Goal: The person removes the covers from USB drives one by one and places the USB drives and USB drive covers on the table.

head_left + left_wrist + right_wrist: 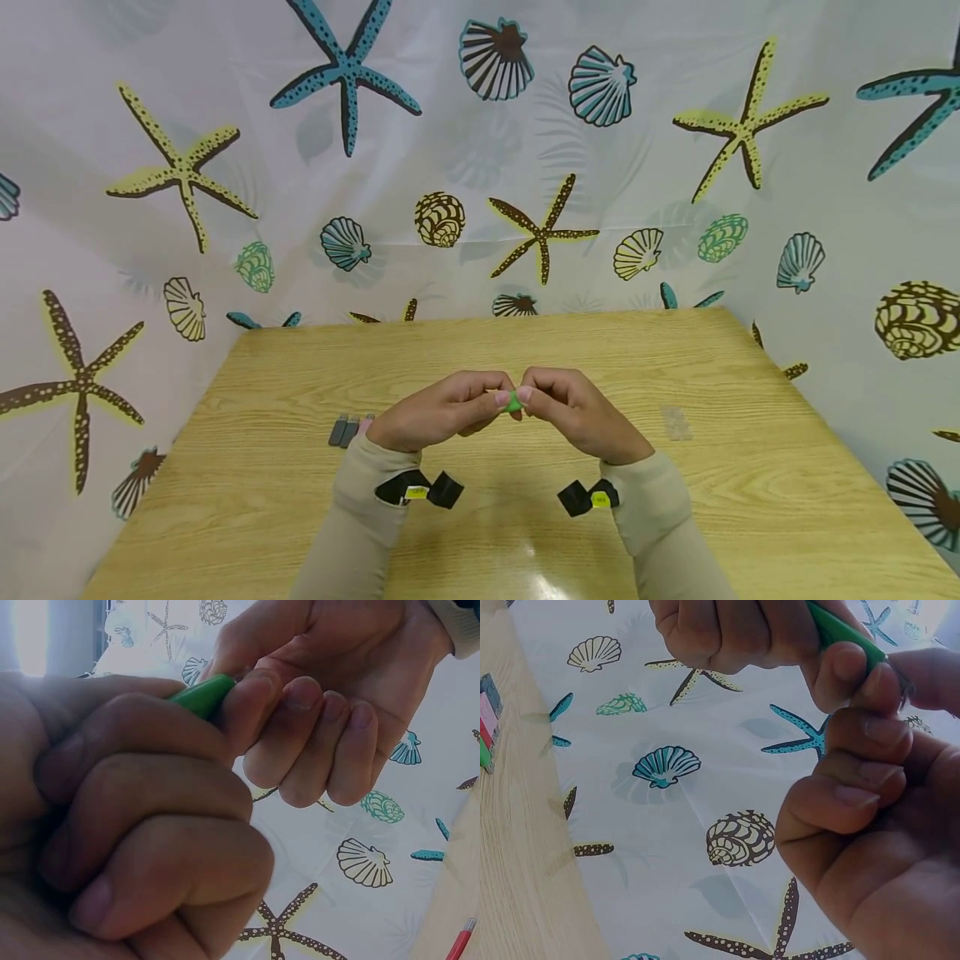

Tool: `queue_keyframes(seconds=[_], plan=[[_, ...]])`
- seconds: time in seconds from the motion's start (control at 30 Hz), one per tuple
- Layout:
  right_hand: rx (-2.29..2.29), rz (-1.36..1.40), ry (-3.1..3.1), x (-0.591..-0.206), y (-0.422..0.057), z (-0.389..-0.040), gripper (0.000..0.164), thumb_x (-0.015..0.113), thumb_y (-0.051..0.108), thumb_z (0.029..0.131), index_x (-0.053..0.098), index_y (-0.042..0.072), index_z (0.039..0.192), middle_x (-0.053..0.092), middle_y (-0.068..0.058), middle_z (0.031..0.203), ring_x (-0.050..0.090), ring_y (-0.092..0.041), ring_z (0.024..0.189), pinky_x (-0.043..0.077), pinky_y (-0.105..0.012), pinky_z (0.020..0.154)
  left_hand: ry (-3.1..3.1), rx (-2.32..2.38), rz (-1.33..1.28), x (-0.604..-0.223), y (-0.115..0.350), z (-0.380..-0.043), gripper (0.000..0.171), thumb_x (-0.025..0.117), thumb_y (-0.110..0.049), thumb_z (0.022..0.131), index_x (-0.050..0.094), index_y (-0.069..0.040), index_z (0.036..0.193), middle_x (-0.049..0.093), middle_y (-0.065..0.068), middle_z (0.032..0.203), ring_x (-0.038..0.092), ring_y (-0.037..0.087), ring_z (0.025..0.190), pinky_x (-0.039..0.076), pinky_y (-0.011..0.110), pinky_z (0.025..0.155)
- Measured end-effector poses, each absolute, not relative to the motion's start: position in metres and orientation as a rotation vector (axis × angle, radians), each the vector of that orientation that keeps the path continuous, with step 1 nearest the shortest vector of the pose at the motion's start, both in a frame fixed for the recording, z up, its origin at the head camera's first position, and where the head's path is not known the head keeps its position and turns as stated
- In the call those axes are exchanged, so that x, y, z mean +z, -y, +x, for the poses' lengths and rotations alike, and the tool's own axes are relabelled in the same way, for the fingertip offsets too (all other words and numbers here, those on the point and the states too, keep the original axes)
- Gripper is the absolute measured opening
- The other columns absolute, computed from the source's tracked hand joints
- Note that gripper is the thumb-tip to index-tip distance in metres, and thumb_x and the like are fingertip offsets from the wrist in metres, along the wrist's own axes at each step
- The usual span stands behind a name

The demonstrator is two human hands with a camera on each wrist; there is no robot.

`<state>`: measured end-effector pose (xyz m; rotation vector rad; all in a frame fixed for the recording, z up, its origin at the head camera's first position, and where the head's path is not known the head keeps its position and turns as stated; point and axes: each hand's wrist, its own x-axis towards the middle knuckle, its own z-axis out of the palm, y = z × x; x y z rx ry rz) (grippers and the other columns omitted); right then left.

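Both hands meet over the middle of the table around a small green USB stick (513, 402). My left hand (450, 408) grips its green body between thumb and curled fingers, hiding much of it in the left wrist view. From the other side, the thumb and index finger of my right hand (576, 408) pinch its far end. A small clear or metallic bit shows there between the fingertips in the right wrist view; its exact shape is hidden. The right hand's other fingers are curled in.
Beside the left wrist lie several USB sticks, among them a grey one (339, 430) and a pink one (365, 424). Small clear plastic pieces (676, 422) lie right of the right hand on the wooden table (750, 517). A patterned cloth (480, 167) hangs behind.
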<state>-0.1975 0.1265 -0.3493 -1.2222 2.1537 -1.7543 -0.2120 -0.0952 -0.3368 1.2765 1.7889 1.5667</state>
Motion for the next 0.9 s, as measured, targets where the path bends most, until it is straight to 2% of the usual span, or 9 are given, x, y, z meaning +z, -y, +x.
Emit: queue_keyframes(seconds=[0.3,0.43,0.63,0.8,0.9], plan=[[-1.750,-1.225,-2.133,-0.3489,-0.1267,-0.1966,0.025,0.040,0.005,0.104,0.057,0.003,0.086,0.040,-0.006,0.068,0.028,-0.016,0.054,0.030,-0.031,0.055,-1.769,1.564,1.300,-0.3380,0.0965,-0.2115,0.031,0.033,-0.017,0.107,0.055,0.004,0.106,0.027,0.002,0.056,0.022,0.011,0.042,0.025,0.025,0.045],[-1.738,-1.223,-2.141,-0.3487,-0.1268,-0.1968,0.024,0.041,0.005,0.104,0.058,0.005,0.088,0.043,-0.006,0.070,0.028,-0.016,0.054,0.031,-0.030,0.054,-1.762,1.558,1.313,-0.3384,0.0967,-0.2121,0.031,0.033,-0.017,0.107,0.055,0.004,0.106,0.027,0.003,0.056,0.022,0.011,0.042,0.025,0.025,0.045],[-1.726,-1.230,-2.145,-0.3485,-0.1274,-0.1968,0.022,0.042,0.004,0.103,0.058,0.005,0.088,0.040,-0.012,0.068,0.029,-0.016,0.054,0.031,-0.031,0.053,-1.743,1.548,1.320,-0.3394,0.0970,-0.2136,0.030,0.032,-0.016,0.108,0.055,0.003,0.105,0.027,0.003,0.056,0.022,0.011,0.042,0.025,0.025,0.045],[-1.728,-1.230,-2.126,-0.3488,-0.1287,-0.1972,0.023,0.043,0.005,0.103,0.057,-0.002,0.087,0.036,-0.008,0.066,0.029,-0.016,0.054,0.030,-0.030,0.054,-1.732,1.540,1.314,-0.3390,0.0963,-0.2135,0.027,0.032,-0.014,0.107,0.054,0.001,0.101,0.028,0.001,0.057,0.023,0.011,0.043,0.024,0.025,0.045],[-1.734,-1.250,-2.098,-0.3498,-0.1296,-0.1979,0.022,0.043,0.004,0.103,0.056,-0.001,0.086,0.034,-0.006,0.064,0.028,-0.017,0.055,0.029,-0.031,0.054,-1.732,1.532,1.311,-0.3384,0.0957,-0.2130,0.026,0.033,-0.013,0.107,0.053,0.001,0.098,0.028,0.000,0.057,0.023,0.011,0.044,0.024,0.024,0.046]])
